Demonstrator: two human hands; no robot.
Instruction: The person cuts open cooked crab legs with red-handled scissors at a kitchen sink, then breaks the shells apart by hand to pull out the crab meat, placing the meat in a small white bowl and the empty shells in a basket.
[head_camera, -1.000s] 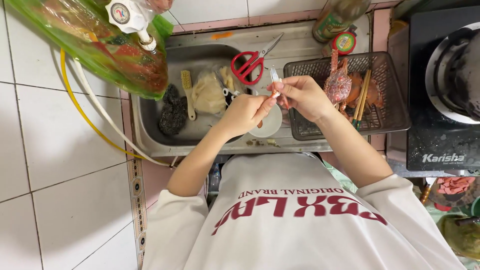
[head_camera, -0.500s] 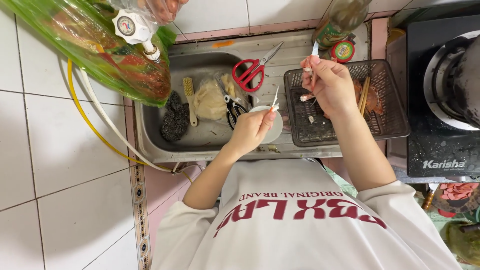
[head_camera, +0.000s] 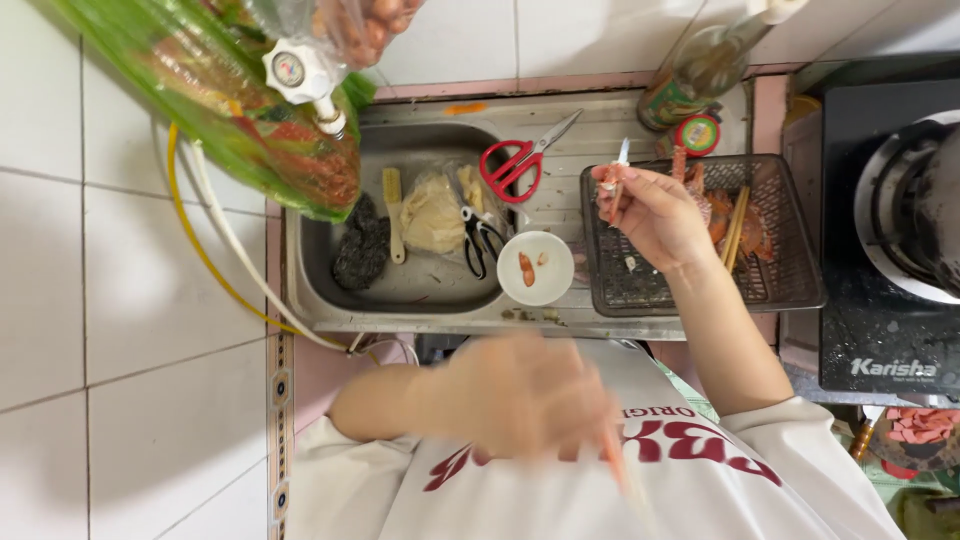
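Note:
My right hand (head_camera: 655, 215) hovers over the black wire basket (head_camera: 700, 292), pinching a small pinkish shrimp (head_camera: 610, 190) with a thin white tip sticking up from it. My left hand (head_camera: 520, 400) is a blur in front of my chest, away from the sink, with an orange streak at its fingertips; I cannot tell its grip. A small white bowl (head_camera: 540, 285) with two shrimp bits stands on the sink's front rim between the hands. More shrimps (head_camera: 752, 232) and chopsticks (head_camera: 735, 225) lie in the basket.
The steel sink (head_camera: 400, 290) holds a dark scrubber (head_camera: 362, 250), a brush (head_camera: 392, 210), a crumpled plastic bag (head_camera: 435, 215) and black scissors (head_camera: 480, 240). Red scissors (head_camera: 515, 165) lie on the drainboard. A bottle (head_camera: 700, 70) stands behind, a stove (head_camera: 890, 250) at right, a green bag (head_camera: 250, 130) at upper left.
Both hands were together over the white bowl. My right hand moved to the basket with the shrimp, and my left hand has now pulled back from the bowl toward my chest.

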